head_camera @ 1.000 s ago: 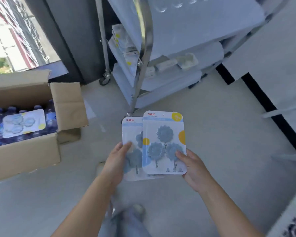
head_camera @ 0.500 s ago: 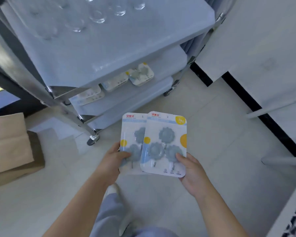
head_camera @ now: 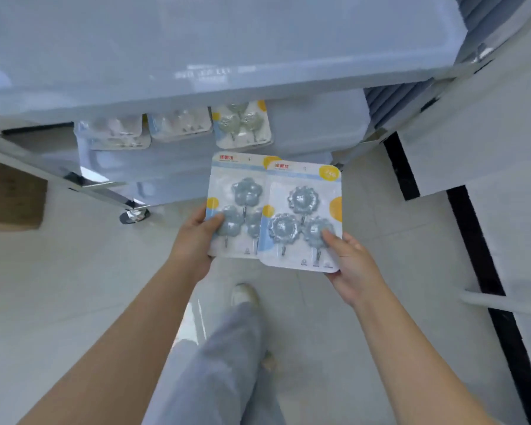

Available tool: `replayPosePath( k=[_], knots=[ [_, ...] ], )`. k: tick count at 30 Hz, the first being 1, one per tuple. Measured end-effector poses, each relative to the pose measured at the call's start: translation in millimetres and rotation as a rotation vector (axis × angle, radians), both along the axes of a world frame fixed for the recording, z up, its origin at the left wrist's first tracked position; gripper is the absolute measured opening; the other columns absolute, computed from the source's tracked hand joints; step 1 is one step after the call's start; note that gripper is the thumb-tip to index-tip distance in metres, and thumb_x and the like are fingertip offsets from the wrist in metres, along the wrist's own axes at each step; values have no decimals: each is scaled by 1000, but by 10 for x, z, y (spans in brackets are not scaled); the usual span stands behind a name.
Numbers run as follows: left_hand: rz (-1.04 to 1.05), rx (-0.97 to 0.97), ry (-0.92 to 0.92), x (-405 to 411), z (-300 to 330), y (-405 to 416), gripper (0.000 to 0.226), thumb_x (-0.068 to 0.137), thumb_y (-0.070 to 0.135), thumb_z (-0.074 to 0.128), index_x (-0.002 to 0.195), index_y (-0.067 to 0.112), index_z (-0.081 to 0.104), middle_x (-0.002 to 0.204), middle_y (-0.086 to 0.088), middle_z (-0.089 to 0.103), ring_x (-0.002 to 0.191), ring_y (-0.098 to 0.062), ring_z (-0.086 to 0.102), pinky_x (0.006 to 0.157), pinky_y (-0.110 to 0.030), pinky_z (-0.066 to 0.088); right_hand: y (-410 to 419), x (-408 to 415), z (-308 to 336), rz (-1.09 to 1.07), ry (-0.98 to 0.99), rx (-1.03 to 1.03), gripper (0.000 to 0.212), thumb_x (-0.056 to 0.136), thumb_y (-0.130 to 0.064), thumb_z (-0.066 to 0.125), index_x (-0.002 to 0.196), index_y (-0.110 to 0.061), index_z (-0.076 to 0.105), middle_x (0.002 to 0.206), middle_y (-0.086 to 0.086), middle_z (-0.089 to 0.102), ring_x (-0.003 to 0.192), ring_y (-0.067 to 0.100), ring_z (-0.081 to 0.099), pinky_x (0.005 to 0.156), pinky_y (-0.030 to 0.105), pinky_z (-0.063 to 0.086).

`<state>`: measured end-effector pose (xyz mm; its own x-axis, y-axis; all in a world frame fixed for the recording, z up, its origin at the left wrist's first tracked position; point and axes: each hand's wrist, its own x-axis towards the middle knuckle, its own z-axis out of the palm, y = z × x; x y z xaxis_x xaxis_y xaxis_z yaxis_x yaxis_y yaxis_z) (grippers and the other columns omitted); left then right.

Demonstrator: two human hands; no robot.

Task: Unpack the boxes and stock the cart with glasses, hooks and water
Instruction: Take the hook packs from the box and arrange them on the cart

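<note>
we have stepped from the box up to the cart (head_camera: 258,87), left hand (head_camera: 193,240) and right hand (head_camera: 350,265) each pinching a hook pack (head_camera: 236,207), ready for its middle shelf (head_camera: 319,124).

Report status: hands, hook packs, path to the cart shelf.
Left hand grips one hook pack; right hand grips the overlapping pack. Middle shelf ahead already holds packs; nothing blocks it.

The right pack (head_camera: 302,217) covered the right edge of the left pack (head_camera: 235,207), hiding most of its third hook. The top shelf (head_camera: 215,53) hid the upper parts of three packs (head_camera: 242,125) on the middle shelf. The box (head_camera: 11,199) was cut off at the left edge. Small print was unreadable.
</note>
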<state>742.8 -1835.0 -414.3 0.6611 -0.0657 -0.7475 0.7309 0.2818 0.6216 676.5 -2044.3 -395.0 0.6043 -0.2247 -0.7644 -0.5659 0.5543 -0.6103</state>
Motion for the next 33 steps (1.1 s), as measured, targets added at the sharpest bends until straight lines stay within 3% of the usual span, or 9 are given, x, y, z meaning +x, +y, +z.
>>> replayPosePath(
  k=[10,16,22,25,28,30,33],
  knots=[
    [149,-50,-36,455,-919,-780,25,95,6,48,101,25,64,80,11,72,71,-5,68,60,-19,54,-688,1021,-976,118,-90,-17,15,96,-10,49,96,-16,62,82,-5,73,75,10,70,65,25,57],
    [274,97,-154,618,-960,-706,26,94,4,49,100,24,63,75,15,71,68,-1,67,56,-16,51,-1049,1562,-1227,71,-118,-26,17,97,-9,47,105,-17,59,96,-1,69,86,14,66,74,30,56],
    [385,95,-154,548,-959,-788,24,94,5,49,97,22,65,78,13,72,72,-4,68,61,-18,54,-1199,1692,-1302,241,-134,-78,16,96,-9,49,100,-18,62,82,-7,72,75,9,68,69,27,56],
    [394,105,-167,627,-1036,-980,24,92,4,52,95,23,66,75,14,72,69,-3,67,58,-16,52,-1201,1850,-1391,303,-169,-98,15,95,-11,50,95,-21,62,79,-9,72,73,9,67,73,31,54],
    [392,147,-201,780,-1119,-1128,23,92,4,53,99,22,66,75,15,70,66,0,66,54,-15,50,-1145,2065,-1485,315,-188,-76,14,94,-11,53,87,-20,62,71,-9,71,66,7,67,65,27,56],
    [383,169,-219,858,-1158,-1168,25,92,5,54,110,21,64,83,12,69,67,2,65,54,-14,49,-1102,2208,-1508,379,-190,-143,12,93,-13,56,85,-19,61,71,-7,69,63,7,65,60,24,56],
    [372,181,-231,882,-1217,-1191,27,92,5,54,112,21,63,85,11,69,67,1,65,55,-13,50,-1063,2402,-1567,440,-161,-365,14,91,-16,61,78,-18,57,76,-1,61,67,13,58,64,27,50]
  ],
)
